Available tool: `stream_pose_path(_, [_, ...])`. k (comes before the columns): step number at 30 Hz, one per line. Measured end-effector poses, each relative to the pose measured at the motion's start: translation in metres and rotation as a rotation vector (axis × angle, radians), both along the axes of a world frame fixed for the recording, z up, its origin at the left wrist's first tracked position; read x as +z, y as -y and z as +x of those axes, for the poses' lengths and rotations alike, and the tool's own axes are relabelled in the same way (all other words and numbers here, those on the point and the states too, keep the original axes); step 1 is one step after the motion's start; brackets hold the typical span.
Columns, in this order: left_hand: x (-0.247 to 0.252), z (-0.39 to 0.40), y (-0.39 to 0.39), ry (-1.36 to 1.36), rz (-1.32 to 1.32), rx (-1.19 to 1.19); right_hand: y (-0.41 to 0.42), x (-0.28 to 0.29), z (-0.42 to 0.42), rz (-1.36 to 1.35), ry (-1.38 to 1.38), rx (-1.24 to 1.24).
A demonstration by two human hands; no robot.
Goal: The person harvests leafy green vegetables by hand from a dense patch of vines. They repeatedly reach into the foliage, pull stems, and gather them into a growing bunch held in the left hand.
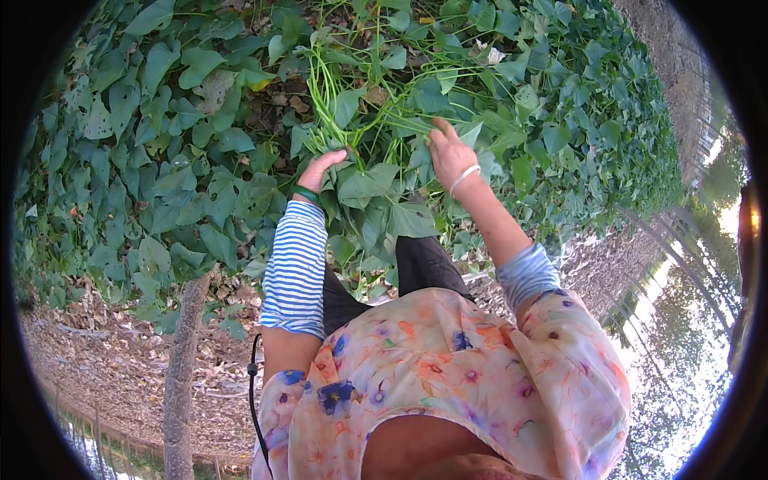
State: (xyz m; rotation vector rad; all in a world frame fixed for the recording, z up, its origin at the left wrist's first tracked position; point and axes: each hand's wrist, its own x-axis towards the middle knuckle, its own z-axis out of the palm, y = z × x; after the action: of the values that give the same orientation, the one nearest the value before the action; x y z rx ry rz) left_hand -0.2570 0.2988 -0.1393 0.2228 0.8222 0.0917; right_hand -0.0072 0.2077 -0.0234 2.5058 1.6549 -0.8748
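Note:
My left hand [321, 171], with a green bangle at its wrist, is closed around a bunch of leafy green stems [329, 123]. The thumb lies across the top of the bunch, and its other fingers are hidden under leaves. Broad, pointed leaves [369, 183] hang from the bunch towards my knees. To the right, my right hand [451, 155], wearing a white bangle, pinches thin vine stems [408, 122] between thumb and fingers. These look like sweet potato vines. Bare, pale stems and dry leaf litter show just beyond both hands.
A dense bed of green vines [192, 162] spreads ahead and to both sides, some leaves holed. A rough tree branch or trunk [180, 372] rises at lower left over ground covered in dry leaves [102, 354]. A black cord [255, 390] hangs beside my left arm.

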Motion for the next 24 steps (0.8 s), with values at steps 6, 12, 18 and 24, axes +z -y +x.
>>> stream_pose_path(6, [-0.009, 0.000, 0.001, -0.009, 0.105, -0.030, 0.002, -0.089, 0.057, -0.481, -0.007, 0.043])
stream_pose_path(12, [-0.013, -0.004, -0.001, -0.008, -0.007, 0.034, 0.004, -0.082, 0.037, -0.496, -0.253, -0.090])
stream_pose_path(18, [0.000, -0.004, -0.006, -0.055, 0.047, -0.006, 0.019, -0.098, 0.040, -0.420, -0.346, -0.392])
stream_pose_path(24, [-0.018, -0.010, 0.001, -0.109, 0.087, 0.019, 0.020, -0.095, 0.045, -0.379, -0.170, -0.144])
